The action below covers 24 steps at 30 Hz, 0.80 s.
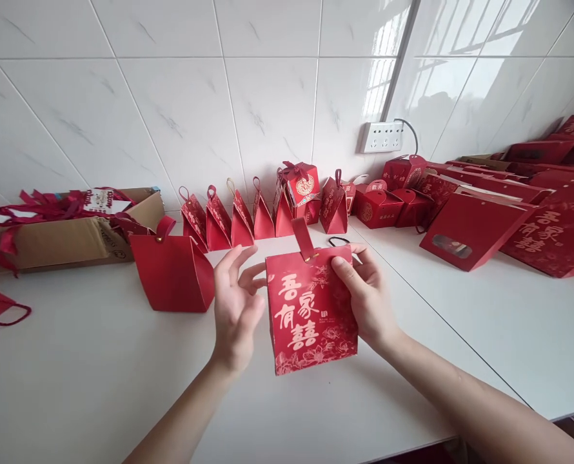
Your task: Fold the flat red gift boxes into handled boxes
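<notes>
A red paper gift box (311,309) with white Chinese lettering, pale flowers and a ribbon loop at its top is held up over the white table (326,412). My right hand (367,293) grips its upper right edge, thumb on the printed front and fingers behind. Beside the box's left edge, my left hand (238,306) has its fingers spread with the palm turned up; whether a fingertip touches the box I cannot tell. A plain red gift box (171,274) with a ribbon loop stands just left of my left hand.
Small red looped boxes (218,222) stand in a row along the tiled wall (171,116). A cardboard box (74,241) of dark red ribbons lies at left. Stacked flat red bags (553,225) fill the right side, near a power strip (382,137).
</notes>
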Motion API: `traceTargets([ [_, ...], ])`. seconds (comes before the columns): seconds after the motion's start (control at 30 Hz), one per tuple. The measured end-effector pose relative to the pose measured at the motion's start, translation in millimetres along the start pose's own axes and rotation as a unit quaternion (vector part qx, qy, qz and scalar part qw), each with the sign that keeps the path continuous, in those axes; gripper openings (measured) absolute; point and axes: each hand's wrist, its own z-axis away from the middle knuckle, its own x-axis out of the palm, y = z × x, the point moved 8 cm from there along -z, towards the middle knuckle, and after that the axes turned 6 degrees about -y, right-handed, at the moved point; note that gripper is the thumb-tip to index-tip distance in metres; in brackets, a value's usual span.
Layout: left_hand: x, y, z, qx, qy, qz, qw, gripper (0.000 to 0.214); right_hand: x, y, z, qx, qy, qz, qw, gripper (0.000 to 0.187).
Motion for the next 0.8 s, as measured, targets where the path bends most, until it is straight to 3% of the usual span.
traceTargets([
  [0.1, 7.9, 4, 4, 0.001, -0.019, -0.065, 0.998, 0.046, 6, 2, 4, -0.001, -0.036, 0.015, 0.999, 0.026],
  [0.2, 13.3, 12, 6, 0.046, -0.021, -0.133, 0.990, 0.041, 12, -3, 9, -0.061, -0.074, 0.103, 0.990, 0.019],
  [0.3, 13.9, 22, 8, 0.118, 0.003, -0.188, 0.975, 0.037, 20, -15, 16, -0.167, -0.107, 0.209, 0.958, 0.014],
  [0.47, 18.2, 28, 9, 0.140, -0.017, -0.216, 0.966, 0.029, 35, -29, 28, -0.302, -0.150, 0.308, 0.890, 0.021],
  [0.63, 27.4, 36, 12, 0.189, -0.065, -0.290, 0.936, 0.023, 42, -35, 33, -0.349, -0.165, 0.368, 0.846, 0.026],
  [0.8, 27.9, 35, 12, 0.182, -0.071, -0.297, 0.935, 0.028, 45, -38, 35, -0.366, -0.168, 0.394, 0.826, 0.027],
])
